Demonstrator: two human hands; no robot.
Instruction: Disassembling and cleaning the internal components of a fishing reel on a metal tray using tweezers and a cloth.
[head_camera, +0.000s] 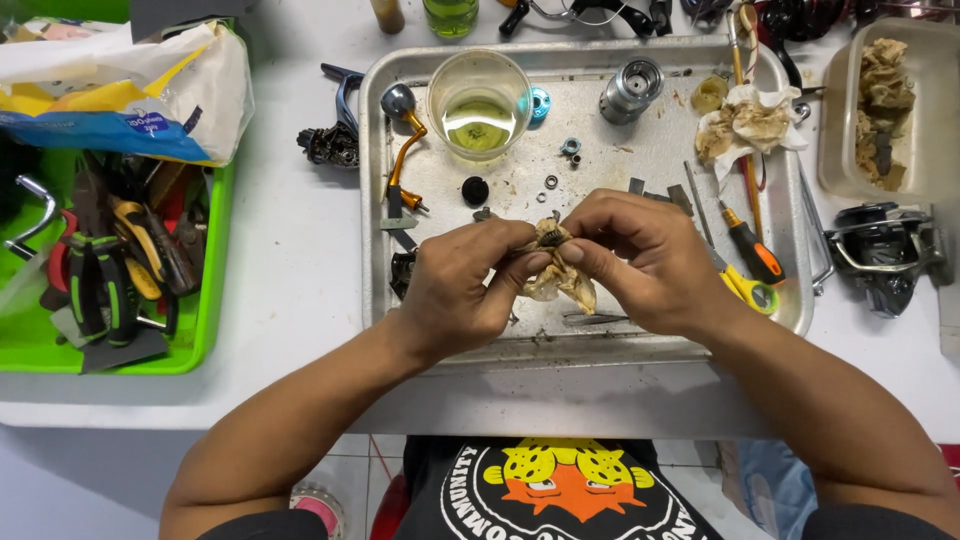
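Note:
Over the front half of a metal tray (770, 310), my left hand (462, 285) and my right hand (635, 258) meet. Between their fingertips they pinch a small dark toothed part (549, 236) wrapped in a stained, crumpled tissue (562, 284) that hangs below. Both hands close on it from either side. On the tray lie a clear cup of yellowish liquid (479, 104), a reel handle with an orange arm (403, 145), a silver spool (632, 90), small washers and a black round cap (475, 189).
A green bin (200, 330) of pliers and tools sits at the left under a plastic bag. A dirty rag (745, 122) and screwdrivers (748, 250) lie on the tray's right. A clear tub (885, 110) with soiled tissue and a fishing reel body (885, 250) stand at the right.

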